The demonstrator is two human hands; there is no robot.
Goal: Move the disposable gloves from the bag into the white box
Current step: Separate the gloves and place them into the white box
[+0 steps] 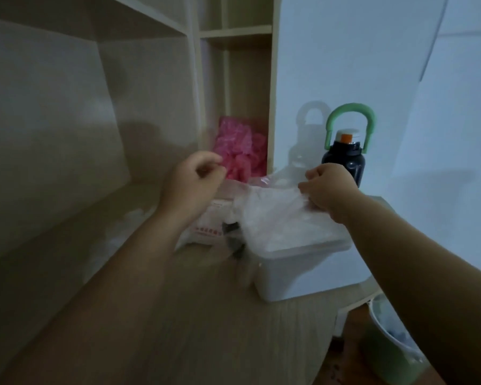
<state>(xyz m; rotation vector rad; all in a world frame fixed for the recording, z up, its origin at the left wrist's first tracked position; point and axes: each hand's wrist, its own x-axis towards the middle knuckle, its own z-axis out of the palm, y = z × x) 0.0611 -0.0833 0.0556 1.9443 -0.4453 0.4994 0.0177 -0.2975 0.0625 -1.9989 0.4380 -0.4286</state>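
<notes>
Centrally, a clear bag of disposable gloves lies draped over the open top of the white box, which stands on the wooden desk near its right edge. The bag's long axis appears to run from the far left, where a pink-tinted strip marks one edge, down toward the near right rim of the box, with the far end raised (single gloves cannot be made out within the whitish film). The right hand pinches the bag's upper right edge between curled fingers and thumb. The left hand hovers to the left of the bag, apart from it, with fingers curled and thumb close to forefinger; whether it pinches anything cannot be told. Behind the left forearm stands a pale carton with red printing, too blurred to read, and beside it a small black object. A pink bag fills the lower compartment of the shelf unit. A dark bottle with a green loop handle and an orange cap stands upright behind the right hand; no label on it is legible. A green waste bin sits below the desk at lower right.
</notes>
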